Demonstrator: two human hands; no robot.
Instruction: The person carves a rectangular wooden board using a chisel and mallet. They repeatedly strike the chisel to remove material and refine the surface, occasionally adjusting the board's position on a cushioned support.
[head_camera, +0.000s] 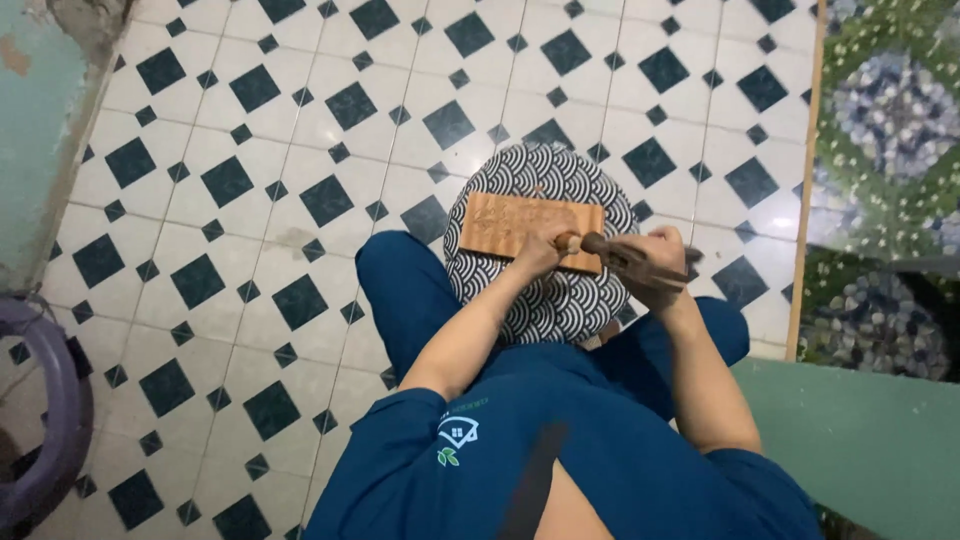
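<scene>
A rectangular wooden board (505, 224) with carved marks lies on a round cushion (560, 300) with a black-and-white wave pattern, resting on my lap. My left hand (540, 252) is closed around a small chisel-like tool (567, 241) whose wooden end sticks up, its tip set on the board's near edge. My right hand (660, 262) grips a dark hammer or mallet (615, 250), blurred, its head next to the tool's end. My legs in dark blue trousers (405, 290) sit under the cushion.
The floor (250, 200) is white tile with dark diamond insets. A pebble-patterned strip (885, 150) runs along the right, a green ledge (870, 440) sits at lower right, a green wall (35, 130) at the left, and a purple plastic rim (60, 400) at lower left.
</scene>
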